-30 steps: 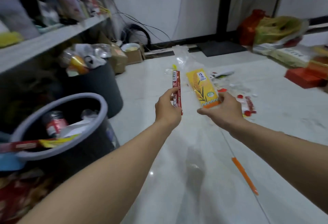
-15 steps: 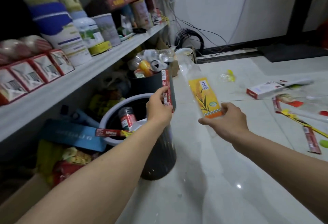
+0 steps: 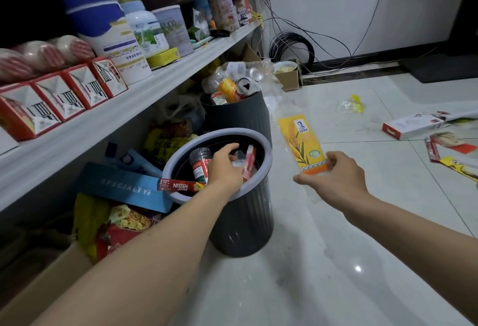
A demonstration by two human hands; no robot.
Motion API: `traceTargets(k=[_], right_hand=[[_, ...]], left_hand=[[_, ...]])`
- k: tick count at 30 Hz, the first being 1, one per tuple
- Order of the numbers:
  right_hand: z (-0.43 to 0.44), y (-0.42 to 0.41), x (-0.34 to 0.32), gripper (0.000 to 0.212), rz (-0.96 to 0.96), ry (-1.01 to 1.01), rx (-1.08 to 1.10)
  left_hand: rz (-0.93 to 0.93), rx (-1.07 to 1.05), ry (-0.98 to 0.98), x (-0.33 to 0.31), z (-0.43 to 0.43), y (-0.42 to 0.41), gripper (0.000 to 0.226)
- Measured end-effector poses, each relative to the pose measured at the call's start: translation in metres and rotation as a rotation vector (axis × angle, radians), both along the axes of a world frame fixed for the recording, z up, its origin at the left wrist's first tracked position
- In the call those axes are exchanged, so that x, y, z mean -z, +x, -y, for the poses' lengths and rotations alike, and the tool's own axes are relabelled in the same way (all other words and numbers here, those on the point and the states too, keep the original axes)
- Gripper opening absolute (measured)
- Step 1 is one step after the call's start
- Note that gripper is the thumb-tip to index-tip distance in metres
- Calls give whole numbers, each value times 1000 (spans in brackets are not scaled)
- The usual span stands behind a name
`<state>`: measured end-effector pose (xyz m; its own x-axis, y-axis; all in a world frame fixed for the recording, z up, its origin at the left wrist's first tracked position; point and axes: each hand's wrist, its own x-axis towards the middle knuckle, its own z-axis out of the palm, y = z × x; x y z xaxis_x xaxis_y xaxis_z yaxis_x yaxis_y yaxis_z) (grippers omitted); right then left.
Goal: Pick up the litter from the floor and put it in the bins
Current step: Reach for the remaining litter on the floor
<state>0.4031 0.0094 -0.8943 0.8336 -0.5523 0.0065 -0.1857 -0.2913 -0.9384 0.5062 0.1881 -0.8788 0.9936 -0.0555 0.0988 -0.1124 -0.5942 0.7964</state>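
Two dark grey bins stand by the shelf. The near bin (image 3: 267,162) has a pale rim and holds a red-capped bottle and wrappers. My left hand (image 3: 223,170) reaches into its mouth. A red stick wrapper (image 3: 249,160) stands tilted at my fingertips, with my thumb spread away from it. My right hand (image 3: 338,175) hovers to the right of the bin and pinches the lower end of a clear bag with a yellow and orange label (image 3: 300,139). The far bin (image 3: 240,116) is heaped with bottles and cans.
A Nescafe stick (image 3: 181,186) lies over the near bin's rim. On the floor to the right lie a white and red box (image 3: 408,126), a crumpled yellow wrapper (image 3: 350,104) and stick wrappers (image 3: 434,152). A loaded shelf (image 3: 103,129) runs along the left, with bags and boxes beneath.
My view swung left to the bins. My left hand carried the red stick from above the floor down into the near bin's mouth. My right hand followed with the yellow bag.
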Motion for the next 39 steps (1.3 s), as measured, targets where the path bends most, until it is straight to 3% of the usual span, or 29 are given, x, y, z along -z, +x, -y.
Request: traceTargets(k=[7, 12, 16, 27, 33, 39], right_hand=[[-6, -1, -7, 72, 27, -25, -32], [-27, 14, -20, 63, 48, -89, -97], [-46, 40, -32, 54, 48, -148, -126], [-107, 87, -46, 58, 32, -174, -218], [-102, 87, -39, 27, 65, -346, -251], [-54, 74, -34, 57, -87, -592, -216]], left_hand=[[54, 71, 140, -7, -8, -1, 48], [317, 56, 520, -23, -21, -3, 44], [427, 14, 679, -29, -35, 0, 50], [390, -124, 691, -30, -83, 6, 53], [402, -76, 717, -29, -80, 18, 52], [431, 49, 753, -24, -48, 22, 52]])
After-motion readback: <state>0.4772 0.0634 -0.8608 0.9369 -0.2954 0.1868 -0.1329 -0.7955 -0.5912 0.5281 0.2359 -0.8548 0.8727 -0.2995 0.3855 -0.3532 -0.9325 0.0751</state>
